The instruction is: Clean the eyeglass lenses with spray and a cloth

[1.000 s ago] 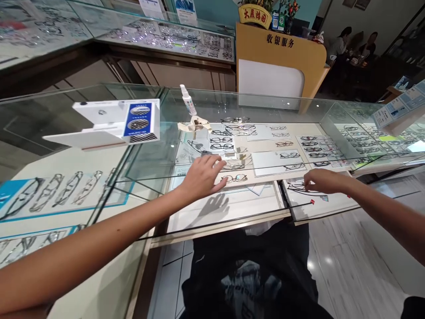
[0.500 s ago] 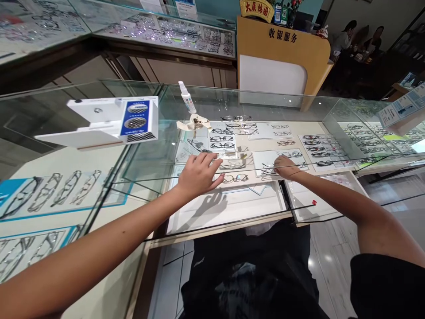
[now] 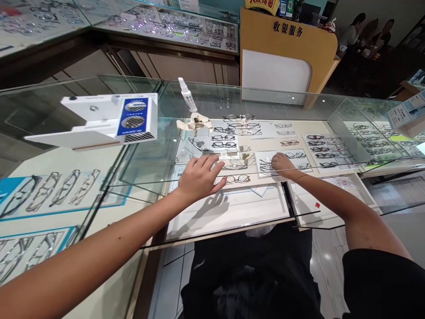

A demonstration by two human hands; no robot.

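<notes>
My left hand (image 3: 201,178) hovers by the front of the glass display case, palm down, fingers spread, holding nothing. Close to it lie a pair of clear-lensed eyeglasses (image 3: 237,179) and a thin-rimmed pair behind them. Reaching in over the white display card (image 3: 282,156), my right hand (image 3: 281,165) has its fingers bent together at the right end of a pair of dark-framed eyeglasses (image 3: 265,165). Its fingertips are partly hidden. Other frames rest on the same card, right of the hand.
On the glass top stand a white spray bottle (image 3: 187,96), a crumpled cream cloth (image 3: 195,123) and an open white-and-blue box (image 3: 136,117). An open drawer (image 3: 229,212) is below my left hand. A cashier counter (image 3: 318,57) stands behind; people sit far right.
My right hand has shifted slightly left over the card, and the dark-framed eyeglasses have moved with it. My left hand stays nearly in place. The view has tilted a little.
</notes>
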